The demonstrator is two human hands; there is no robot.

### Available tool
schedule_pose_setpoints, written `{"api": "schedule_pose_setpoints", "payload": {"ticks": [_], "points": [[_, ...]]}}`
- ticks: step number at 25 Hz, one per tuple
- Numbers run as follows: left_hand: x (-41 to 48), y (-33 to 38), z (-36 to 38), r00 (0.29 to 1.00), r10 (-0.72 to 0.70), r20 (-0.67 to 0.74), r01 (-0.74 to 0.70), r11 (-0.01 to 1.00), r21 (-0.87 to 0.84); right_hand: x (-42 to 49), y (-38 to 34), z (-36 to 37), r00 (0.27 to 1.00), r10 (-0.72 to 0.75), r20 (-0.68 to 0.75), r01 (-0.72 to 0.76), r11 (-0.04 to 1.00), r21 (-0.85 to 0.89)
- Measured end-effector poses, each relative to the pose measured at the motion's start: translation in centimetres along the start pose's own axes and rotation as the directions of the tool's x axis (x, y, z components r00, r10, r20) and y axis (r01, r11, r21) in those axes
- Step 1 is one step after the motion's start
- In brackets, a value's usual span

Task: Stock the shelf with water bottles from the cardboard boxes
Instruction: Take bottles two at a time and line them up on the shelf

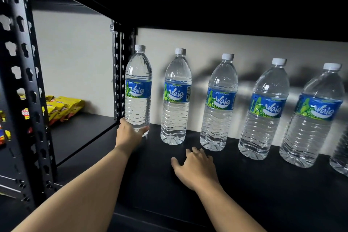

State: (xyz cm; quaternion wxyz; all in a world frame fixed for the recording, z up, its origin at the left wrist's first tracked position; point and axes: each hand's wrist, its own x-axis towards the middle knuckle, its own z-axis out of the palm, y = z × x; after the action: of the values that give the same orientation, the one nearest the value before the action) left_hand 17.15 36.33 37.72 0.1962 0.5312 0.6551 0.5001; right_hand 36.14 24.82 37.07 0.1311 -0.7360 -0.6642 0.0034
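Gripping base of leftmost bottle (138, 90) at nine o'clock, left hand (130, 134) curled round it; resting right hand (195, 167), fingers loosely spread, seemingly on shelf (254, 194).

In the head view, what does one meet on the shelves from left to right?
The yellow snack packs, black post, first bottle gripped by the left hand, second bottle, third bottle, fourth bottle, fifth bottle.

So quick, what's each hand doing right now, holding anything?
Left hand: grips the base of the leftmost water bottle.
Right hand: open, holds nothing, fingers down at the shelf.
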Motion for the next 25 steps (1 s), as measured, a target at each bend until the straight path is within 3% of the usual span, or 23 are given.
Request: {"api": "schedule_pose_setpoints", "payload": {"ticks": [19,25], "points": [[0.2,-0.8,0.1,0.996,0.018,0.093,-0.036,0.980,0.195,-0.2,0.0,-0.2,1.000,0.022,0.010,-0.022,0.999,0.023],[-2.8,-1.3,-1.1,0.993,0.040,0.110,-0.088,0.874,0.478,-1.9,-0.7,-1.8,0.998,0.053,-0.027,-0.052,0.998,0.032]]}}
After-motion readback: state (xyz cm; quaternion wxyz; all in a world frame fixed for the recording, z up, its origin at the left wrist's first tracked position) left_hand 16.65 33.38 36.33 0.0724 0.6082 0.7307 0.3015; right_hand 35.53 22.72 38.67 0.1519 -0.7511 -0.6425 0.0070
